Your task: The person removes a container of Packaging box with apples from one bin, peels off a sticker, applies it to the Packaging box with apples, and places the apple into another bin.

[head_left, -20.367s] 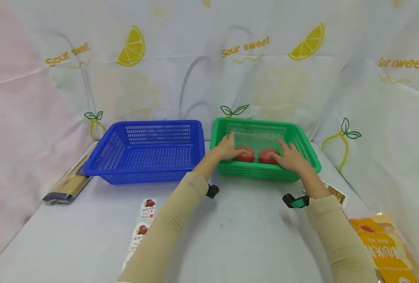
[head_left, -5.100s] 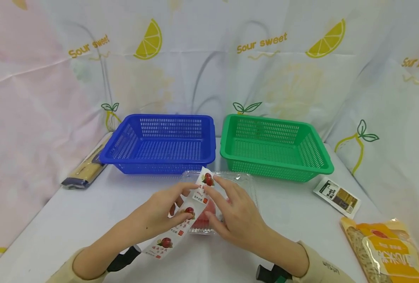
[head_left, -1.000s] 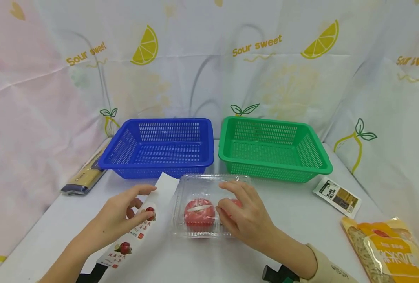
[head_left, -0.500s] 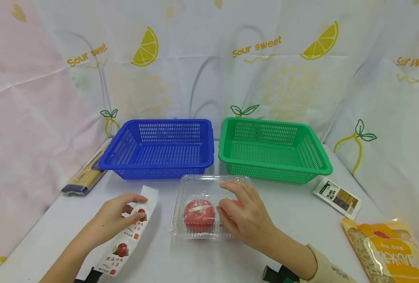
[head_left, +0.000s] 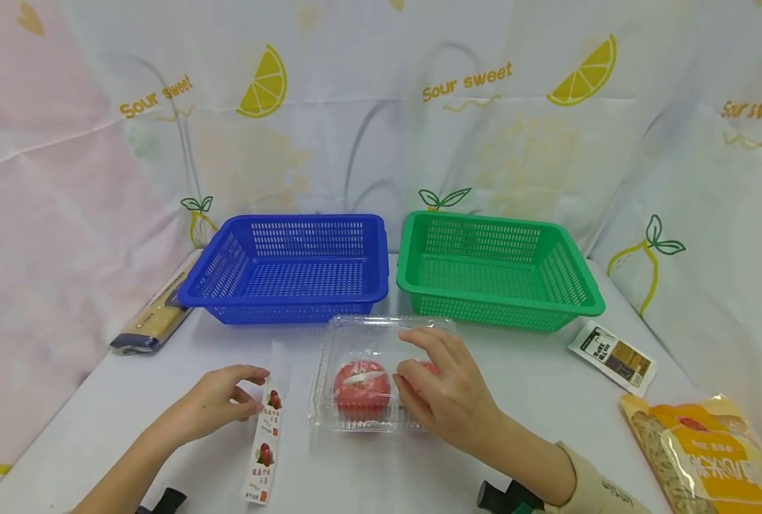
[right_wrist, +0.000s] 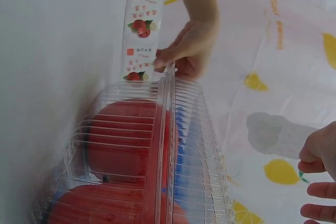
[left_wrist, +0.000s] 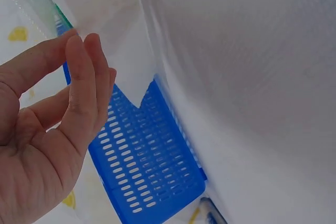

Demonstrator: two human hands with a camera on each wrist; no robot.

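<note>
My right hand [head_left: 448, 392] pinches a peeled sticker [right_wrist: 275, 132], seen almost edge-on as a white streak in the head view. It hovers over the right part of a clear plastic clamshell box [head_left: 381, 339]. Inside sit two red fruits, one of them [head_left: 361, 389] plain to see and the other mostly behind the right hand. The box appears closed. Left of it, a strip of fruit stickers [head_left: 265, 446] seems to lie flat on the table, its far end blank. My left hand [head_left: 216, 403] is at the strip's left edge, fingers loosely bent.
Behind the box stand a blue basket [head_left: 284, 310] and a green basket [head_left: 499, 310], both without contents. A tan and navy packet [head_left: 152, 321] lies left. On the right are a small white-brown packet [head_left: 615, 359] and a yellow bag of grain [head_left: 708, 457].
The fruit box has come from the green basket to the front. A sticker has come off the strip into my right hand, which stays still. My left hand has lowered the strip leftward.
</note>
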